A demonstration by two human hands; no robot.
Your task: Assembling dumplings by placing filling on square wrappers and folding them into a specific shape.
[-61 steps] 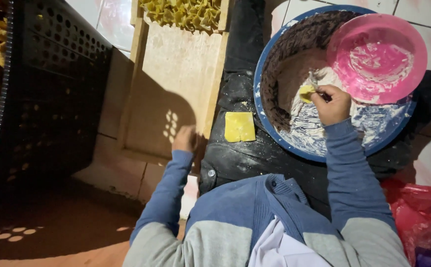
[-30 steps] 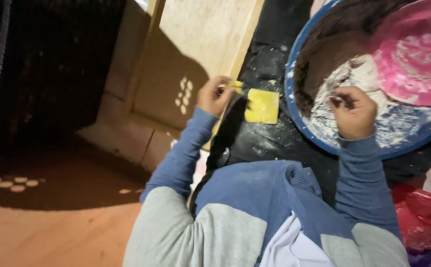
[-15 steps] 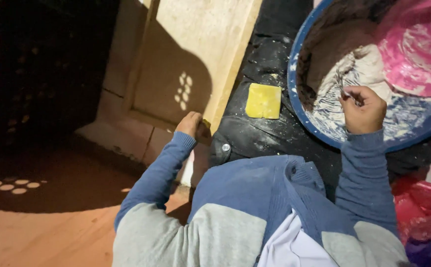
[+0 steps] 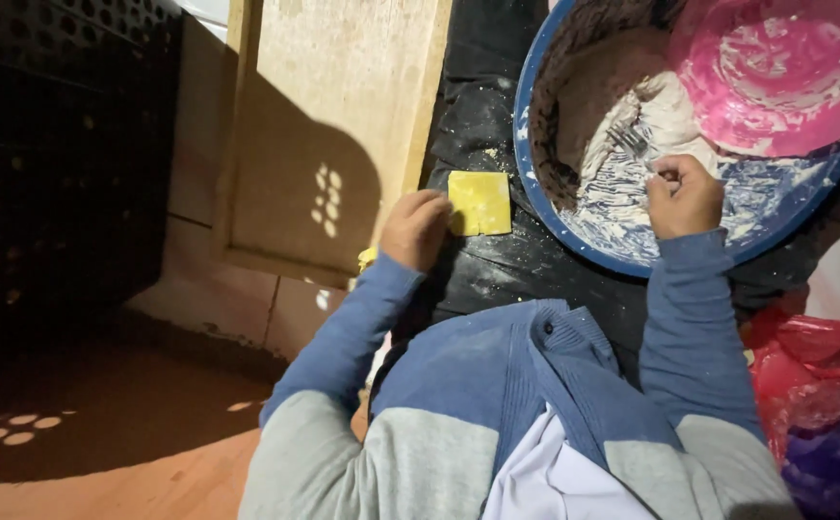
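Resting its fingers on a yellow dough square, the left hand grips nothing; the right hand, closed around a fork, works paste in the blue basin; the wooden tray is bare.

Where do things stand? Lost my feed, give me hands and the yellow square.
Left hand at the yellow square, touching its edge. Right hand gripping a fork in the blue basin. Pink bowl sits in the basin; nothing blocking.
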